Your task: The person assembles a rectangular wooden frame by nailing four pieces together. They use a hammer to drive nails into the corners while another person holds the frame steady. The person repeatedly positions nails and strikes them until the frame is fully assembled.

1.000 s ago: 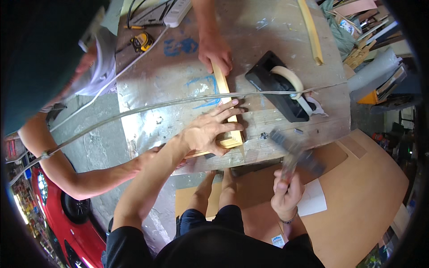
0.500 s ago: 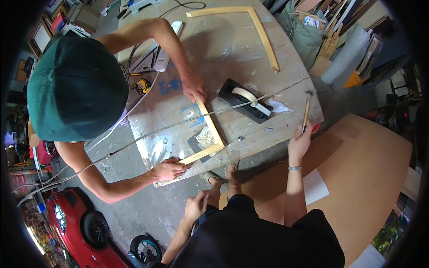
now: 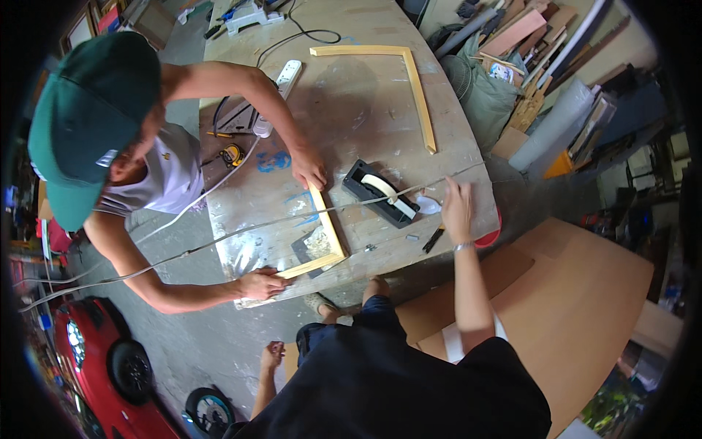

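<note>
Right hand: my right hand (image 3: 457,210) is stretched forward over the near edge of the workbench (image 3: 365,124), fingers loosely spread and holding nothing; it hovers just right of the tape dispenser.
Left hand: my left hand (image 3: 272,358) hangs low beside my knee, off the bench and well below it; loosely curled, and I cannot tell whether it holds anything.
Tape dispenser: black tape dispenser (image 3: 380,193) with a pale roll, lying on the bench just left of my right hand, its long axis running diagonally from upper left down to lower right, the lower end pointing toward my fingers.
Nearer hand: the right, by far; the left is well apart from everything on the bench.
Small items: a dark pen-like tool (image 3: 433,239) and a small metal piece lie just below my right hand, near the bench edge.
L-shaped wooden frame: pale L-shaped wooden frame (image 3: 327,238) left of the dispenser, corner toward me.
Co-worker: a person in a green cap (image 3: 88,117) leans over the bench from my left, one hand on each end of that frame.
Larger frame: a second, larger frame piece (image 3: 409,80) lies farther back on the bench.
Cord: a pale cable (image 3: 219,238) crosses the bench over the frame.
</note>
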Action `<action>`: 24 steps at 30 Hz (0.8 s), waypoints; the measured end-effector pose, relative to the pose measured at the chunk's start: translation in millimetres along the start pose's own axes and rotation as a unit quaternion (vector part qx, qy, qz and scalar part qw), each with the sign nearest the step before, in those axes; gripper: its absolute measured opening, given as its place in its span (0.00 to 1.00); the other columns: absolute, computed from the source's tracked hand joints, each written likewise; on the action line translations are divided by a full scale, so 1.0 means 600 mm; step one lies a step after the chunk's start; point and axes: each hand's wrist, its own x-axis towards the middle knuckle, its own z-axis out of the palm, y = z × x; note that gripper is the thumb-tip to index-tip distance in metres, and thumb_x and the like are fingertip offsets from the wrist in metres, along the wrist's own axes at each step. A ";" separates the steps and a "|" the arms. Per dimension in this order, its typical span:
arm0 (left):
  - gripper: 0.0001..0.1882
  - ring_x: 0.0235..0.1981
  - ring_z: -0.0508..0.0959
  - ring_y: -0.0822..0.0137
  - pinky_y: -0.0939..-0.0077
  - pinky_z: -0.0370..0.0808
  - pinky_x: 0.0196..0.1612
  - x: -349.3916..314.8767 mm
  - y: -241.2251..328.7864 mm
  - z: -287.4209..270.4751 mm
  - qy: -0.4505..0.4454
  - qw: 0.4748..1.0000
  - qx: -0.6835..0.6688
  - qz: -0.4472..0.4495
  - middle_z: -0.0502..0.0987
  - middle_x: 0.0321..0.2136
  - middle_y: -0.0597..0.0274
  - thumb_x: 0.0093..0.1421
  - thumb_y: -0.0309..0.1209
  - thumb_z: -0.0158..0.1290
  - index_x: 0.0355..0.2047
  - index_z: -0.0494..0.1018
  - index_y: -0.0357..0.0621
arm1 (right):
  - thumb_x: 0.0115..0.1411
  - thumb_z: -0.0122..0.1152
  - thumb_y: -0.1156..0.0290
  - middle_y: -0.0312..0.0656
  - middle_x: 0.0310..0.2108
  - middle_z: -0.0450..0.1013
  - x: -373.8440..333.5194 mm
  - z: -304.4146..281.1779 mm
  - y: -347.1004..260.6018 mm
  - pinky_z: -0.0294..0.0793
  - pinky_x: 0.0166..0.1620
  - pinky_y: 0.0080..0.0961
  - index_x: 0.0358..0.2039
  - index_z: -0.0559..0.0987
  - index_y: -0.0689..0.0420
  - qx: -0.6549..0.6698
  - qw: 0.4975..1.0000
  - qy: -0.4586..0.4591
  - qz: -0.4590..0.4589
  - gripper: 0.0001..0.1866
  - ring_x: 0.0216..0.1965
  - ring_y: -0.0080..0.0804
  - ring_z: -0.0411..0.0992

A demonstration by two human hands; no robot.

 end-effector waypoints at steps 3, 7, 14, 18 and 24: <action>0.23 0.32 0.85 0.63 0.69 0.82 0.35 -0.025 0.006 0.021 0.046 0.998 -0.037 -0.008 0.84 0.33 0.52 0.69 0.47 0.58 0.46 0.79 0.36 | 0.67 0.60 0.65 0.54 0.47 0.69 0.188 -0.003 0.013 0.75 0.49 0.49 0.58 0.79 0.48 -0.078 0.975 -0.142 -0.151 0.19 0.46 0.56 0.74; 0.25 0.34 0.84 0.64 0.71 0.79 0.36 -0.108 0.095 0.146 0.090 0.986 -0.089 -0.105 0.84 0.35 0.53 0.71 0.50 0.55 0.52 0.77 0.39 | 0.65 0.62 0.59 0.54 0.47 0.69 0.376 0.060 0.055 0.77 0.48 0.51 0.55 0.81 0.47 -0.166 0.908 -0.214 -0.321 0.19 0.44 0.55 0.75; 0.26 0.37 0.85 0.63 0.67 0.80 0.41 -0.191 0.187 0.313 0.020 0.984 -0.095 -0.151 0.84 0.39 0.53 0.71 0.51 0.54 0.54 0.77 0.40 | 0.67 0.54 0.66 0.55 0.47 0.74 0.623 0.147 0.095 0.78 0.48 0.52 0.60 0.77 0.44 -0.188 0.852 -0.331 -0.359 0.21 0.46 0.55 0.78; 0.23 0.38 0.85 0.64 0.67 0.80 0.43 -0.216 0.239 0.356 0.033 0.985 -0.102 -0.134 0.84 0.39 0.52 0.71 0.49 0.56 0.53 0.80 0.42 | 0.64 0.50 0.75 0.55 0.45 0.78 0.696 0.149 0.085 0.78 0.48 0.50 0.63 0.74 0.47 -0.185 0.847 -0.305 -0.395 0.26 0.47 0.54 0.79; 0.16 0.29 0.82 0.61 0.68 0.77 0.37 -0.255 0.540 0.280 -0.081 0.992 0.032 -0.091 0.83 0.27 0.55 0.67 0.41 0.58 0.39 0.84 0.40 | 0.64 0.49 0.75 0.55 0.42 0.80 0.609 0.141 0.144 0.80 0.44 0.51 0.60 0.75 0.51 -0.169 0.840 -0.326 -0.399 0.23 0.42 0.54 0.80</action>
